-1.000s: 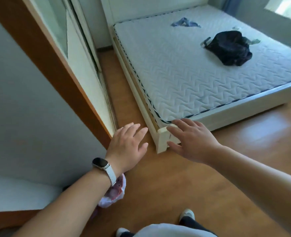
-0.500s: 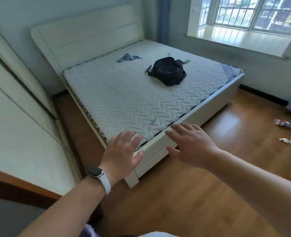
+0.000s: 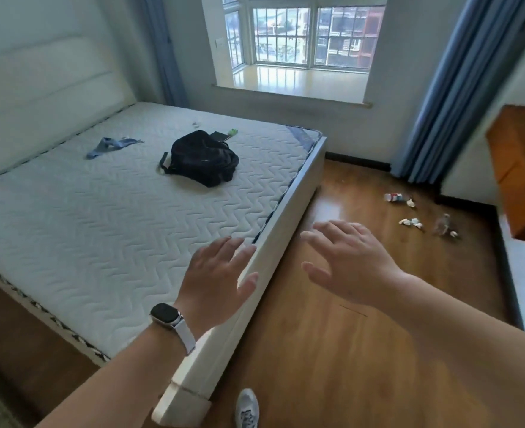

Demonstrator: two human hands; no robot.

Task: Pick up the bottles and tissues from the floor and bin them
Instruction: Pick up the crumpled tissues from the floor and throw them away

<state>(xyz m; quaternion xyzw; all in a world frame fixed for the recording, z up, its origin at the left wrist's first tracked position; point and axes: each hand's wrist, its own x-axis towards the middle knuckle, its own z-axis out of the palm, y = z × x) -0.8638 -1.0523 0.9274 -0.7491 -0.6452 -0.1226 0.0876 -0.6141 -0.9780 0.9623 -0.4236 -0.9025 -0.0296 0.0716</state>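
Observation:
Litter lies on the wooden floor at the far right, near the curtain. A bottle with a red and white label [image 3: 394,197] lies on its side, and a clear bottle [image 3: 441,223] lies further right. Crumpled white tissues [image 3: 410,222] sit between them, with another tissue [image 3: 411,202] by the labelled bottle and one [image 3: 454,233] beside the clear bottle. My left hand [image 3: 216,278], with a watch on its wrist, is held out with fingers spread over the bed's foot edge. My right hand [image 3: 349,259] is stretched out flat above the floor. Both hold nothing. No bin is in view.
A bed [image 3: 289,230] with a bare quilted mattress fills the left, with a black backpack [image 3: 204,157] and a blue cloth [image 3: 108,145] on it. An orange-brown cabinet [image 3: 520,168] juts in at the right. Blue curtains [image 3: 446,88] hang beside the window.
The view has swung right from the wardrobe and bed corner towards the window, bringing the litter on the floor into sight. Both hands stay stretched out and empty.

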